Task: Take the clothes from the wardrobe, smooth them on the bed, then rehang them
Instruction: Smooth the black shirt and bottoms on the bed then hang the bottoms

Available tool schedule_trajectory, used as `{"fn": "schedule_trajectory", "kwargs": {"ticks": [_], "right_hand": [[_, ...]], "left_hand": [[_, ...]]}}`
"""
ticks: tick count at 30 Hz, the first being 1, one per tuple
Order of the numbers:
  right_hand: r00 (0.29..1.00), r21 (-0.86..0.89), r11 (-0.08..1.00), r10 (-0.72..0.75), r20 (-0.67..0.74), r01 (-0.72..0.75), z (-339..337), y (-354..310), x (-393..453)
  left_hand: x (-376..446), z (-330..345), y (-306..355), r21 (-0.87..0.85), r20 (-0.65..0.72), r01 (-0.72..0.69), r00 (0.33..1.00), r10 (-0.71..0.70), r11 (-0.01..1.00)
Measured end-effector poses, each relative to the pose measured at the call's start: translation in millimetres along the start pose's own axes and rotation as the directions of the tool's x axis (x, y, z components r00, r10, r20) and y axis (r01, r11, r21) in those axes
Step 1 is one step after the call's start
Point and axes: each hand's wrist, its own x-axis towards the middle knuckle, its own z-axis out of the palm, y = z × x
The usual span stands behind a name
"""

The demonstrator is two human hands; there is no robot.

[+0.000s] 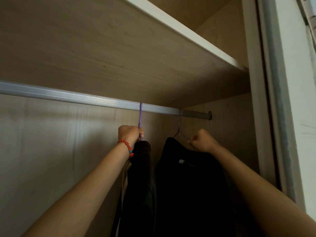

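Two dark garments hang on the metal rail [71, 96] near its right end, inside the wardrobe. The left hand [130, 134] is curled around the neck of the purple hanger [140, 117] that carries the left garment [138, 182]. The right hand [201, 141] pinches the shoulder wire of the second hanger [179, 129], above the right garment [191, 185]

this is the inside of a home wardrobe. a ribbed metal hanging rail [85, 98] runs under a pale wood-grain shelf [119, 48], with dark clothes [188, 185] on purple hangers [140, 117] and a sliding-door track [273, 100] at the right.
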Motion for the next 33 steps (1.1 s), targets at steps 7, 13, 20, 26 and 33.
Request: {"fn": "schedule_trajectory", "kwargs": {"ticks": [7,13,20,26,33], "right_hand": [[1.000,-0.014,1.000,0.012,-0.012,-0.012,12,6,1],[0.997,0.110,0.991,0.072,0.010,-0.073,15,7,-2],[0.978,0.376,0.908,0.209,-0.020,-0.187,3,0,-19],[0.998,0.443,0.897,0.042,-0.049,-0.016,-19,-16,-58],[0.963,0.388,0.891,-0.162,-0.213,0.236,2,-16,-133]], "left_hand": [[0,-4,0,0.015,-0.023,0.003,1.000,-0.002,1.000],[-5,-9,3,0.052,-0.016,0.002,1.000,-0.001,0.999],[-27,-19,6,0.149,0.004,-0.066,0.998,0.066,0.987],[-69,-35,16,0.357,-0.004,-0.183,0.980,0.197,0.916],[-137,-70,-6,0.564,-0.051,-0.246,0.942,0.331,0.788]]}}
